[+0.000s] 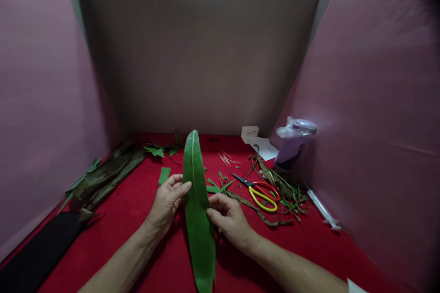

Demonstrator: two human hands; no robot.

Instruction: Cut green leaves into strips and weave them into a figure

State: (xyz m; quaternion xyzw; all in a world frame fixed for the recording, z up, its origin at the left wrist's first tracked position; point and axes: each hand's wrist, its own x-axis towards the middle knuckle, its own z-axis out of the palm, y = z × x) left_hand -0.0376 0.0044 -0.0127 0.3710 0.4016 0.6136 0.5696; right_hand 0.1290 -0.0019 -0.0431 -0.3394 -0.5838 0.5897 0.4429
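A long green leaf [199, 233] stands upright in front of me, its pale midrib running down from the rounded tip. My left hand [167, 201] pinches its left edge, thumb on the near face and fingers behind. On the opposite edge, a little lower, my right hand [231, 219] grips the leaf between thumb and curled fingers. The leaf's lower end runs out of the bottom of the view. Just beyond my right hand lie scissors [263, 195] with one red and one yellow handle. A small cut leaf piece [164, 175] rests near my left fingers.
Red cloth [120, 233] covers the table between pink side walls. Brown dried leaves [106, 178] and a black strip [43, 249] lie left. Toothpicks [227, 159], white paper [264, 148], leaf scraps [285, 192], a purple bottle [294, 146] and a syringe [322, 207] are at back and right.
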